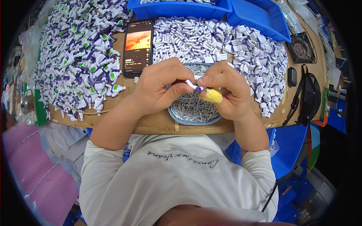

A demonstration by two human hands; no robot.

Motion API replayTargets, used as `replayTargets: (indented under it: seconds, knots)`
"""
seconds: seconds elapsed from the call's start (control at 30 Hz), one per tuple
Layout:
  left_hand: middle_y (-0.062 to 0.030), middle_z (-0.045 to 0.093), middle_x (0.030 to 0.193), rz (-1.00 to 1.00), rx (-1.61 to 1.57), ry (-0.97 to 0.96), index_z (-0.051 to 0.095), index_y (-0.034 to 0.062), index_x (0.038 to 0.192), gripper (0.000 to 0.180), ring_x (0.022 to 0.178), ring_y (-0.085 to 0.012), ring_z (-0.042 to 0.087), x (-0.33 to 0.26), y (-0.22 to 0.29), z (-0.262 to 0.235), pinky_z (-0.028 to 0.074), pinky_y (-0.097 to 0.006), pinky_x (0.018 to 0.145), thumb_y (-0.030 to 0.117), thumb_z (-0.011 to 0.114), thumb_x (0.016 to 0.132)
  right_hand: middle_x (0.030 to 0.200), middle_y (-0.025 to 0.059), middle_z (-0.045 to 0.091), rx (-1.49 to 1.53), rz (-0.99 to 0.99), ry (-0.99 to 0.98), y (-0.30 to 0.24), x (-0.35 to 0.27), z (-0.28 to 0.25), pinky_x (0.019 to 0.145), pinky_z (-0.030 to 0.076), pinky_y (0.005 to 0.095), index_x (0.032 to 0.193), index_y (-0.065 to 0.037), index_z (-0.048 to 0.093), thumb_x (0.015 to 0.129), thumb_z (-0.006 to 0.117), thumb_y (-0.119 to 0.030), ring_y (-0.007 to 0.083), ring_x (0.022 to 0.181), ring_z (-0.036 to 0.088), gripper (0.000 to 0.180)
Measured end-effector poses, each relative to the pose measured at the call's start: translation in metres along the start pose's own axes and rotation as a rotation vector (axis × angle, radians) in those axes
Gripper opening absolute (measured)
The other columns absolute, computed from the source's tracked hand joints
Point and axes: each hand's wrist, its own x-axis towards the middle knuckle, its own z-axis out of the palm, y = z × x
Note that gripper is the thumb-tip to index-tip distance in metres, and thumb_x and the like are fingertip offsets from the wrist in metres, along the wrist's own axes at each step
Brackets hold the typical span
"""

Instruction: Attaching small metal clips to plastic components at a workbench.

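My left hand [164, 84] pinches a small white plastic piece with a purple end [191, 85] between thumb and bent fingers. From the other side, my right hand [232, 88] closes on the purple end, its thumb and fingertips nearly meeting the left ones. A yellow wrap [212, 95] covers one right finger. Whether a pin or a second part sits in the right fingertips is too small and hidden to tell. Right below both hands stands a blue-rimmed bowl [194, 122] of thin metal pins [194, 108].
White-and-purple figure bodies with green spots [83, 56] heap at left. Beyond the bowl lie small white parts [184, 37], with blockier white pieces [258, 56] to the right. A lit phone [138, 49], blue bins [256, 17], a small fan [302, 48] and a black pouch [310, 96] surround them.
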Motion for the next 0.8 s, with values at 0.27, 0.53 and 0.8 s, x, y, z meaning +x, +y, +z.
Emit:
replayTargets:
  seconds: [0.27, 0.53, 0.8]
  knots:
    - [-0.0052, 0.061, 0.073, -0.273, -0.129, 0.082, 0.064, -0.0023, 0.088, 0.019, 0.060, -0.0098, 0.051, -0.003, 0.006, 0.006, 0.040, -0.024, 0.053, 0.016, 0.062, 0.089, 0.082, 0.0102, 0.059, -0.240, 0.094, -0.078, 0.001, -0.003, 0.009, 0.062, 0.045, 0.0286, 0.102, -0.003, 0.059, 0.078, 0.072, -0.010, 0.0189, 0.072, 0.059, 0.028]
    - [0.0004, 0.059, 0.061, -0.767, -0.520, 0.110, 0.068, -0.0025, 0.093, 0.028, 0.049, -0.0021, 0.049, -0.001, 0.020, 0.013, 0.038, -0.017, 0.044, 0.025, 0.064, 0.089, 0.088, 0.0148, 0.058, -0.581, -0.115, -0.031, 0.013, -0.007, 0.019, 0.060, 0.048, 0.0367, 0.106, -0.001, 0.052, 0.073, 0.076, -0.022, 0.0315, 0.073, 0.060, 0.046]
    - [-0.0009, 0.060, 0.060, -0.795, -0.571, 0.099, 0.069, -0.0022, 0.092, 0.028, 0.047, -0.0018, 0.048, -0.002, 0.018, 0.013, 0.037, -0.017, 0.043, 0.025, 0.064, 0.089, 0.079, 0.0140, 0.057, -0.522, -0.103, -0.026, 0.010, -0.005, 0.018, 0.058, 0.047, 0.0378, 0.098, 0.000, 0.055, 0.070, 0.074, -0.018, 0.0326, 0.067, 0.059, 0.038]
